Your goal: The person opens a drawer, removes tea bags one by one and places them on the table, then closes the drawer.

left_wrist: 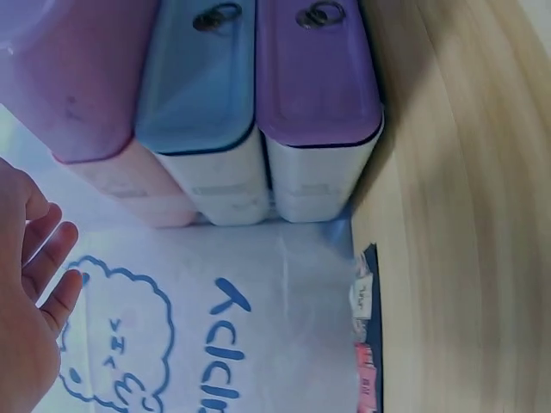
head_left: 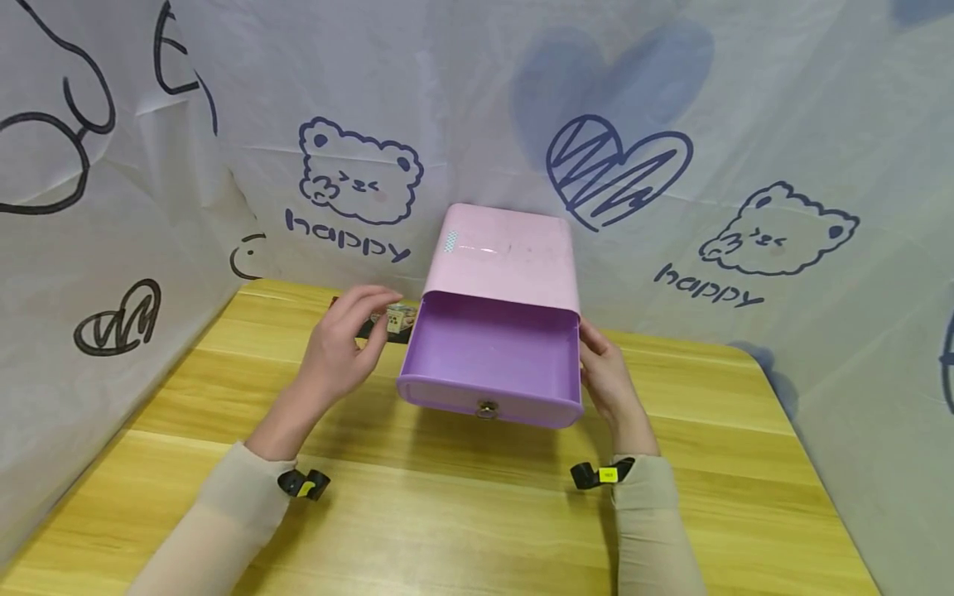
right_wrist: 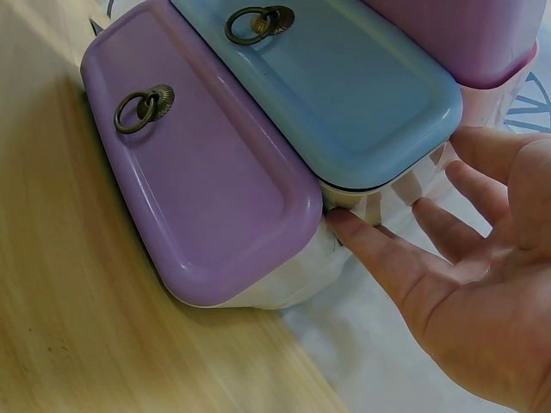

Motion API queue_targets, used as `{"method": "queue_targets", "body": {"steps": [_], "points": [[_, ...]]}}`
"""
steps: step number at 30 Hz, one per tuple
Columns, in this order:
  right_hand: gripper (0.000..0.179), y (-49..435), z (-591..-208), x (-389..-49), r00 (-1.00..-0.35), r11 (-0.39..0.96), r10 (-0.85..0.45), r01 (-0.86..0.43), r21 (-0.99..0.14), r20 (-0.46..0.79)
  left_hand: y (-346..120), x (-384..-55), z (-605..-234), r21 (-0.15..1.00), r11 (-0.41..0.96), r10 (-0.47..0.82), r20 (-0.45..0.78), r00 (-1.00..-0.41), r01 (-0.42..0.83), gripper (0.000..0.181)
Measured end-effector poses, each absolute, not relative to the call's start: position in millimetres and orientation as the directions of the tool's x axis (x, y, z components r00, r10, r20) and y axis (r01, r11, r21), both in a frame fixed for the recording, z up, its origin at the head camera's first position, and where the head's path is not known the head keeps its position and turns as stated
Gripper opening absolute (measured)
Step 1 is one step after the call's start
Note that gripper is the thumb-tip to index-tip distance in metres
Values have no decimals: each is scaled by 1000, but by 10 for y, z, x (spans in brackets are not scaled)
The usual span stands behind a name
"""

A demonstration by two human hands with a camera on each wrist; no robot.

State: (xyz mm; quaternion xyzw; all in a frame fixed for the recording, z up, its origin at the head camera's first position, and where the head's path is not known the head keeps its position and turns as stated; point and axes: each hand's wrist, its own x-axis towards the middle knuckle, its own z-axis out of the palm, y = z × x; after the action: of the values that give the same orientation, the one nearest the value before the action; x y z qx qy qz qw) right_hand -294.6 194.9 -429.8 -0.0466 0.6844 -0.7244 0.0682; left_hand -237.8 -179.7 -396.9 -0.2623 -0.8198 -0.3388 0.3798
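A stack of three desktop drawer units stands against the back cloth. Its top unit has a pink shell (head_left: 507, 248), and the purple drawer (head_left: 447, 393) in it is pulled well out, showing its inside floor. Below, the blue drawer (right_wrist: 353, 95) and the lower purple drawer (right_wrist: 207, 189) are closed, each with a ring pull. My right hand (head_left: 613, 385) touches the stack's right side, fingertips against the pale casing near the blue drawer. To the left of the pulled-out drawer, my left hand (head_left: 343, 339) is raised with loosely bent fingers, holding nothing.
Behind the left hand lies a dark flat item with small printed pictures (head_left: 400, 321), partly hidden. A white cloth (head_left: 492, 124) with bear and heart drawings hangs close behind and along the sides. The stack stands on a wood-grain table (head_left: 462, 513).
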Motion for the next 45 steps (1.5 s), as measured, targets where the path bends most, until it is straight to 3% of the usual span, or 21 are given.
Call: {"method": "queue_targets", "body": {"steps": [17,21,32,38,45], "points": [[57,1949,-4307,-2951,-986,-29,-161,39,-999,-34,-1584,-1848,-3695,105,569,265,916,-302,816,27],[56,1948,-4312,-2948,-986,-31,-160,41,-999,-36,-1510,-1741,-3635,16,588,308,920,-242,809,27],[56,1951,-4329,-2958,-987,-28,-155,40,-999,-35,-1261,-1538,-3630,-299,523,503,864,-6,798,28],[56,1961,-4333,-2962,-988,-22,-155,32,-999,-29,-1165,-1505,-3743,-478,513,663,749,25,713,28],[56,1957,-4334,-2964,-988,-29,-154,25,-999,-20,-1075,-1490,-3874,-600,493,799,598,-56,629,32]]}}
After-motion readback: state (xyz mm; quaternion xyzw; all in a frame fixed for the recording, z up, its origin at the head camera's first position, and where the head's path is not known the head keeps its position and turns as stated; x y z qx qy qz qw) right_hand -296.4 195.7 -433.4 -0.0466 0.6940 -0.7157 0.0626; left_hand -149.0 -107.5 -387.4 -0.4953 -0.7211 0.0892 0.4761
